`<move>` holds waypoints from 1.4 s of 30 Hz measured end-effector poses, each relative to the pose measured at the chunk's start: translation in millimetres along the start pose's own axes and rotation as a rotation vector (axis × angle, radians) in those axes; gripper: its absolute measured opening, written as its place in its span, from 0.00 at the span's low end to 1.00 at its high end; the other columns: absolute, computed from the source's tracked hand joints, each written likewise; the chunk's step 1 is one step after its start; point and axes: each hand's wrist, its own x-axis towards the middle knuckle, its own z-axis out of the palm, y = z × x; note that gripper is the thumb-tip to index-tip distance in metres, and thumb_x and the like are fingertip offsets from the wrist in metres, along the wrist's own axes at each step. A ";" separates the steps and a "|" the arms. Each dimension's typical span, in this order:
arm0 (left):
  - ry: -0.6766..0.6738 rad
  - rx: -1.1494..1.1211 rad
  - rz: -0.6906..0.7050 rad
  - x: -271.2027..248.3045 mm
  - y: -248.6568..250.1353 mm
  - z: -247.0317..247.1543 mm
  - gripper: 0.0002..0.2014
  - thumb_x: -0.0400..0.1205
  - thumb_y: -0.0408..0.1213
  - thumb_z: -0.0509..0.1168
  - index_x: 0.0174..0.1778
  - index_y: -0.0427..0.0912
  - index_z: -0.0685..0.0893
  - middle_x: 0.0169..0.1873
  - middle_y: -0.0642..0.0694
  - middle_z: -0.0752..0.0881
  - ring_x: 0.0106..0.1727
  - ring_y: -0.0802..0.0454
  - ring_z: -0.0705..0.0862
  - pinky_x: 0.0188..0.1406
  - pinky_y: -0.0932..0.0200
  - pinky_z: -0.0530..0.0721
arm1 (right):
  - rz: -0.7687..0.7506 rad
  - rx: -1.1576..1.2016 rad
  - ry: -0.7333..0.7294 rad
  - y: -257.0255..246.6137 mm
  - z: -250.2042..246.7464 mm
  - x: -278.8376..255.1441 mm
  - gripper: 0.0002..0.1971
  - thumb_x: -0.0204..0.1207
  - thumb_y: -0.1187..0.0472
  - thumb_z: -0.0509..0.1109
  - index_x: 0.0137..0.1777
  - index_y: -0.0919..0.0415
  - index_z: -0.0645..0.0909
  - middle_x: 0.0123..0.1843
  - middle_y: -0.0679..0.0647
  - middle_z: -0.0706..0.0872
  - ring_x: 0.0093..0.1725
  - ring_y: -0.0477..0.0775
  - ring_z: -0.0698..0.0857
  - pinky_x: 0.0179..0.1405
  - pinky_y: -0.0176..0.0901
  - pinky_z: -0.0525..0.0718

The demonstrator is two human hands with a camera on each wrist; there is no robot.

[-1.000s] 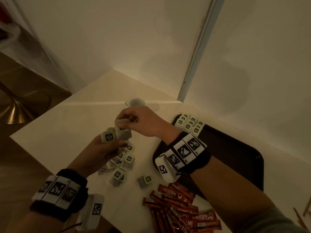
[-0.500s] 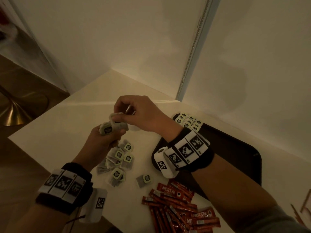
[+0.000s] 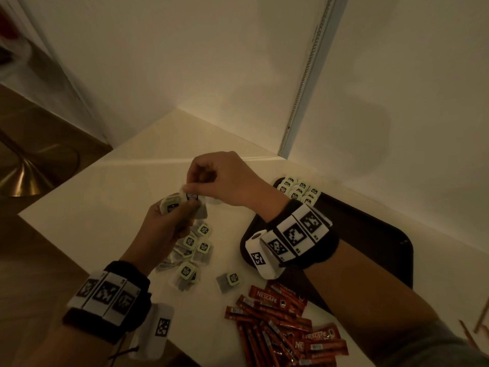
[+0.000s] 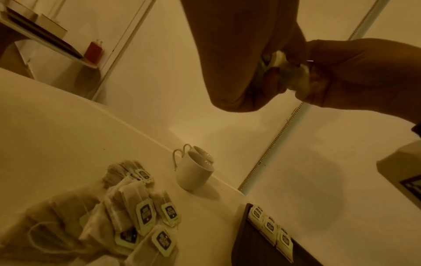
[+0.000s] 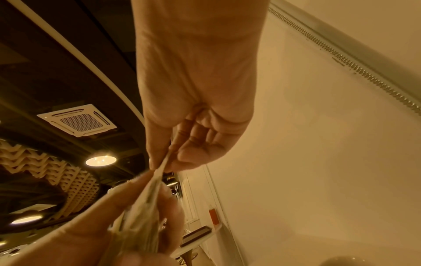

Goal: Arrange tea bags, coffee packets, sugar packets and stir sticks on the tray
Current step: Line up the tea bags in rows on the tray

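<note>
My left hand (image 3: 169, 221) grips a small stack of tea bags (image 3: 172, 205) above the white table. My right hand (image 3: 211, 178) pinches one tea bag (image 3: 192, 196) by its tag, right against that stack. In the right wrist view, thumb and forefinger squeeze the thin tea bag edge (image 5: 161, 165). A loose pile of tea bags (image 3: 194, 250) lies on the table below my left hand, also seen as the tea bag pile (image 4: 127, 214). A black tray (image 3: 370, 250) stands at the right, with rows of tea bags (image 3: 299, 189) in its far left corner. Red coffee packets (image 3: 280, 327) lie heaped at the near edge.
Two white cups (image 4: 196, 169) stand on the table behind the pile, close to the wall. A single tea bag (image 3: 229, 281) lies apart between pile and coffee packets. Thin stir sticks (image 3: 481, 319) show at the far right edge. The table's left edge (image 3: 60, 192) drops to the floor.
Both hands have risen slightly and stayed together. The right hand has shifted from above the stack to pinching a tea bag at the stack's right side.
</note>
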 end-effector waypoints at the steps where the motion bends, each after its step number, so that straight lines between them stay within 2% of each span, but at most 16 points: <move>1: 0.000 0.005 -0.002 -0.2 0.2 0.8 0.18 0.66 0.42 0.77 0.42 0.36 0.79 0.25 0.50 0.82 0.23 0.60 0.72 0.19 0.68 0.69 | 0.011 0.009 -0.008 -0.3 0.6 -0.5 0.06 0.69 0.61 0.79 0.40 0.61 0.85 0.36 0.50 0.87 0.33 0.41 0.83 0.35 0.29 0.82; 3: 0.003 0.006 -0.004 -0.2 -0.2 1.1 0.17 0.63 0.36 0.78 0.42 0.36 0.81 0.29 0.44 0.84 0.24 0.58 0.73 0.19 0.67 0.68 | 0.031 0.031 -0.025 -1.8 1.8 -1.4 0.06 0.70 0.62 0.78 0.41 0.61 0.84 0.36 0.53 0.87 0.33 0.43 0.84 0.32 0.31 0.83; 5: 0.019 0.022 0.006 -0.9 -1.0 0.5 0.22 0.57 0.43 0.81 0.41 0.39 0.83 0.30 0.42 0.85 0.25 0.57 0.74 0.20 0.67 0.69 | 0.042 0.076 -0.044 -2.7 2.7 -2.2 0.06 0.70 0.64 0.78 0.41 0.64 0.83 0.35 0.53 0.86 0.29 0.41 0.83 0.28 0.30 0.82; 7: 0.036 0.043 0.013 -1.4 -2.4 -0.4 0.19 0.60 0.44 0.80 0.40 0.39 0.84 0.29 0.43 0.85 0.24 0.57 0.73 0.20 0.67 0.69 | 0.041 0.095 -0.062 -2.9 3.2 -2.3 0.06 0.71 0.65 0.77 0.42 0.64 0.83 0.33 0.49 0.84 0.26 0.39 0.81 0.27 0.29 0.81; 10: 0.051 0.035 0.014 -1.0 -2.4 0.5 0.05 0.72 0.24 0.69 0.41 0.33 0.81 0.26 0.46 0.84 0.22 0.58 0.72 0.19 0.67 0.68 | 0.032 0.066 -0.070 -1.8 3.9 -1.7 0.05 0.71 0.64 0.77 0.42 0.63 0.83 0.32 0.46 0.83 0.27 0.38 0.81 0.29 0.28 0.81; 12: 0.060 0.032 0.012 -0.3 -2.3 0.9 0.04 0.74 0.21 0.66 0.41 0.32 0.81 0.26 0.45 0.85 0.22 0.57 0.72 0.19 0.67 0.68 | 0.019 0.059 -0.059 -0.9 4.5 -1.7 0.06 0.71 0.64 0.77 0.42 0.63 0.83 0.32 0.46 0.83 0.29 0.38 0.82 0.31 0.29 0.83; 17: 0.018 0.062 -0.014 -0.9 4.2 3.1 0.07 0.72 0.29 0.69 0.44 0.33 0.81 0.28 0.45 0.85 0.23 0.56 0.72 0.21 0.65 0.68 | -0.012 0.073 -0.025 3.6 4.4 -4.1 0.06 0.71 0.64 0.77 0.43 0.66 0.84 0.35 0.49 0.84 0.33 0.41 0.82 0.36 0.26 0.80; 19: -0.008 0.068 -0.067 -3.3 4.1 0.4 0.04 0.81 0.33 0.63 0.46 0.36 0.80 0.27 0.49 0.83 0.24 0.56 0.72 0.21 0.65 0.69 | -0.026 0.091 0.010 8.2 -0.9 -7.4 0.06 0.71 0.64 0.77 0.42 0.66 0.84 0.36 0.53 0.86 0.34 0.40 0.82 0.38 0.27 0.79; 22: 0.038 -0.012 -0.208 -7.4 -0.3 -10.4 0.13 0.86 0.42 0.53 0.52 0.40 0.81 0.30 0.47 0.78 0.26 0.54 0.75 0.21 0.64 0.72 | 0.015 0.089 0.100 24.4 -18.8 -16.6 0.06 0.69 0.64 0.78 0.42 0.64 0.84 0.36 0.52 0.87 0.33 0.40 0.82 0.38 0.28 0.79; 24: 0.065 -0.116 -0.284 -12.2 -1.6 -17.9 0.17 0.82 0.49 0.55 0.52 0.41 0.82 0.29 0.45 0.78 0.26 0.51 0.77 0.19 0.65 0.73 | 0.073 0.067 0.160 43.1 -35.7 -24.9 0.06 0.69 0.65 0.78 0.43 0.62 0.84 0.35 0.49 0.86 0.32 0.37 0.81 0.36 0.26 0.77; 27: 0.073 -0.225 -0.325 -17.7 -3.7 -25.5 0.24 0.67 0.59 0.67 0.48 0.42 0.87 0.30 0.43 0.80 0.24 0.49 0.79 0.18 0.66 0.74 | 0.226 -0.042 0.226 83.9 -60.5 -38.1 0.06 0.70 0.69 0.76 0.46 0.65 0.84 0.40 0.57 0.86 0.39 0.47 0.83 0.39 0.28 0.79; 30: 0.076 -0.232 -0.307 -19.8 -7.9 -30.3 0.33 0.56 0.63 0.76 0.48 0.42 0.87 0.30 0.42 0.80 0.25 0.48 0.79 0.17 0.65 0.74 | 0.423 -0.185 0.254 134.3 -74.7 -49.3 0.06 0.71 0.70 0.74 0.47 0.64 0.85 0.49 0.59 0.87 0.48 0.54 0.85 0.52 0.42 0.83; 32: 0.100 -0.230 -0.291 -20.6 -8.1 -29.3 0.36 0.55 0.65 0.76 0.50 0.41 0.85 0.30 0.42 0.81 0.25 0.48 0.80 0.17 0.64 0.74 | 0.553 -0.224 0.243 162.0 -76.2 -55.2 0.06 0.73 0.69 0.73 0.49 0.63 0.84 0.51 0.61 0.87 0.48 0.55 0.85 0.50 0.48 0.84; 37: 0.176 -0.222 -0.314 -20.0 -10.5 -26.5 0.32 0.68 0.64 0.61 0.52 0.38 0.81 0.27 0.40 0.82 0.23 0.48 0.80 0.16 0.64 0.73 | 0.712 -0.167 0.205 206.5 -64.1 -61.5 0.06 0.77 0.67 0.70 0.52 0.67 0.82 0.49 0.64 0.87 0.39 0.53 0.83 0.41 0.47 0.86; 40: 0.158 -0.225 -0.284 -19.1 -12.9 -27.8 0.42 0.52 0.70 0.76 0.50 0.38 0.84 0.26 0.40 0.82 0.22 0.48 0.80 0.15 0.65 0.72 | 0.739 -0.192 0.278 225.3 -58.5 -57.8 0.06 0.77 0.65 0.70 0.51 0.67 0.82 0.52 0.63 0.87 0.45 0.54 0.85 0.45 0.44 0.85; 42: 0.142 -0.220 -0.267 -18.5 -11.1 -26.8 0.41 0.45 0.72 0.77 0.43 0.41 0.89 0.26 0.39 0.82 0.22 0.48 0.80 0.15 0.65 0.72 | 0.763 -0.233 0.336 233.0 -57.9 -52.7 0.05 0.77 0.65 0.70 0.50 0.65 0.83 0.53 0.60 0.87 0.50 0.55 0.85 0.49 0.43 0.82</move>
